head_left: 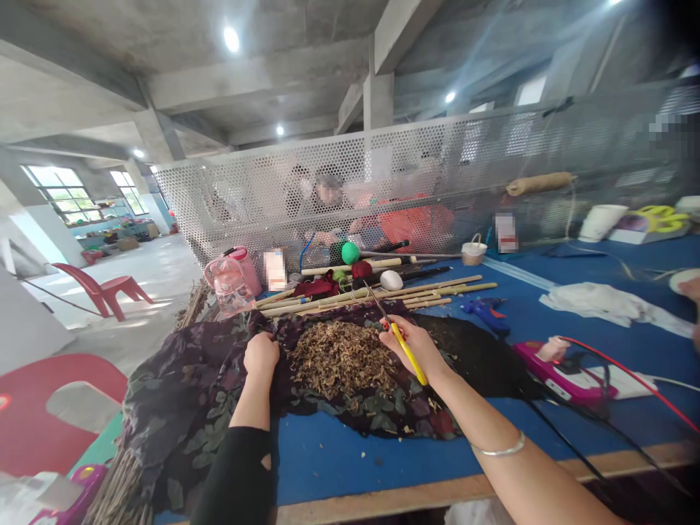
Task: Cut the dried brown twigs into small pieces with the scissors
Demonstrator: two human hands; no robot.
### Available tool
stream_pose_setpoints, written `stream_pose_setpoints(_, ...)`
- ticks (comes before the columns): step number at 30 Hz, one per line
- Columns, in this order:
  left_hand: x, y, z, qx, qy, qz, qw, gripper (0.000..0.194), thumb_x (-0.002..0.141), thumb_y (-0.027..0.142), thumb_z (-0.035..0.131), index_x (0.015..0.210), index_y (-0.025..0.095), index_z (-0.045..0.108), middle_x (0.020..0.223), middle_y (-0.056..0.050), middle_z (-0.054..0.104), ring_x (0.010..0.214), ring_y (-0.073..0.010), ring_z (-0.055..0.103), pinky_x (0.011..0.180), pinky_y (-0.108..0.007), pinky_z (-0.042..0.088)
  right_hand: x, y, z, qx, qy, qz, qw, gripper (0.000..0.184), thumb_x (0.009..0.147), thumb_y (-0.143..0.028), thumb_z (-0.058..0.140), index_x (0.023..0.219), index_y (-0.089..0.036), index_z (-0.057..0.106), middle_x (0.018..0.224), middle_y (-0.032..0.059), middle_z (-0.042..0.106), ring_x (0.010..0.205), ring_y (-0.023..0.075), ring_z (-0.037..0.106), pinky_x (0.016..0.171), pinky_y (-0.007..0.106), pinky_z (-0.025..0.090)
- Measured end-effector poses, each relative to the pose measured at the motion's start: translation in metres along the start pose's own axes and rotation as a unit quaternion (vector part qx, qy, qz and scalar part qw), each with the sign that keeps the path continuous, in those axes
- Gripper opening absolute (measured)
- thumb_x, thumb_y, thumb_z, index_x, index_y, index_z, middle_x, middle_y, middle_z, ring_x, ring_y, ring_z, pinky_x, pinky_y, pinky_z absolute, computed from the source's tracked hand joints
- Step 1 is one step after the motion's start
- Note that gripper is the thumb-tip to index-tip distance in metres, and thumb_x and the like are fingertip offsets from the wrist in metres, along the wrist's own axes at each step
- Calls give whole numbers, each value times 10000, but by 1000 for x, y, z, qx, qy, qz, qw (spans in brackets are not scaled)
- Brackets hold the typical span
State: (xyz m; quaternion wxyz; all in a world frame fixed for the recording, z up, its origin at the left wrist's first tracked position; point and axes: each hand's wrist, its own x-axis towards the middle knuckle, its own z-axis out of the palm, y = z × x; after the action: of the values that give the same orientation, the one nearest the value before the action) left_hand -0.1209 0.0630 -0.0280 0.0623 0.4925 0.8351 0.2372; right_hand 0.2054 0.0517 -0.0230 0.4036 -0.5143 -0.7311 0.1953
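My left hand [261,355] is closed on the edge of a dark floral cloth [208,364] spread over the table. In my right hand [413,344] I hold scissors [408,355] with yellow handles, their blades pointing up and away from me. Between my hands a heap of brown dried plant bits [342,361] lies on the cloth. The scissor blades are above the far right side of the heap. Whether the blades are fully closed is hard to make out.
Behind the cloth lie bamboo sticks [328,299], a green ball [350,253] and a white egg-shaped object [391,280]. A pink bottle [232,281] stands at left. To the right are a blue glue gun [485,312] and a power strip [569,372]. A perforated metal screen [246,189] rises behind.
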Motion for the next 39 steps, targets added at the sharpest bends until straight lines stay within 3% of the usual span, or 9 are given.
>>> stream_pose_setpoints(10,-3,3,-12,-27,104,20,994,410,748,221,538,1149,149,589,1154,-160,595,1026,-257,579,847,-327,436,0,4,4,12,16,-21,1000,394,806,-496,496,1058,-199,557,959,67,691,795,192,658,699,269,487)
stream_pose_setpoints(12,-8,8,-14,-26,84,47,995,361,739,227,563,1087,148,622,1073,-139,636,983,-240,598,832,-310,440,1,3,4,10,16,-21,1000,387,808,-498,493,1050,-203,558,919,61,696,773,192,661,689,270,487)
stream_pose_setpoints(16,-17,14,-12,19,-65,112,991,268,665,240,666,922,171,694,936,-102,694,905,-236,627,793,-293,447,1,1,4,4,13,-20,1000,381,812,-501,485,1039,-204,560,891,62,696,769,198,660,682,274,481)
stream_pose_setpoints(19,-20,12,-7,46,-108,117,986,182,638,186,673,814,172,718,896,-109,707,880,-242,637,772,-288,448,0,1,4,1,9,-18,1000,389,811,-498,487,1047,-197,558,899,66,695,775,200,656,683,275,475)
stream_pose_setpoints(25,-20,8,-10,44,-102,116,987,109,673,189,614,706,178,717,826,-124,707,836,-246,642,732,-291,446,-1,1,4,11,-3,-18,1000,395,807,-494,495,1050,-190,561,870,62,690,739,191,646,655,265,466)
stream_pose_setpoints(29,-23,23,-12,-93,-14,105,990,190,749,281,540,755,181,702,791,-99,693,767,-213,625,690,-287,448,-2,-1,6,-5,-7,-28,1000,416,803,-488,509,1087,-187,548,850,59,686,722,190,638,643,265,464)
stream_pose_setpoints(31,-29,36,-7,-255,-8,92,963,205,741,319,555,795,169,685,724,-65,670,655,-169,599,622,-261,449,-3,-3,8,-23,-16,-37,999,451,788,-490,530,1110,-175,555,895,77,690,783,209,644,686,279,472)
stream_pose_setpoints(34,-46,58,4,-466,-92,63,878,247,674,350,634,807,143,657,627,-13,612,539,-114,539,543,-229,440,-4,-8,10,-59,-36,-41,997,486,759,-506,559,1110,-171,585,1029,111,674,919,250,630,787,318,466)
stream_pose_setpoints(39,-76,84,17,-613,-190,5,767,371,508,362,778,771,131,655,652,8,606,531,-68,519,561,-209,459,-9,-18,9,-108,-88,-53,989,514,717,-534,585,1128,-226,582,1037,78,671,893,240,632,746,311,469)
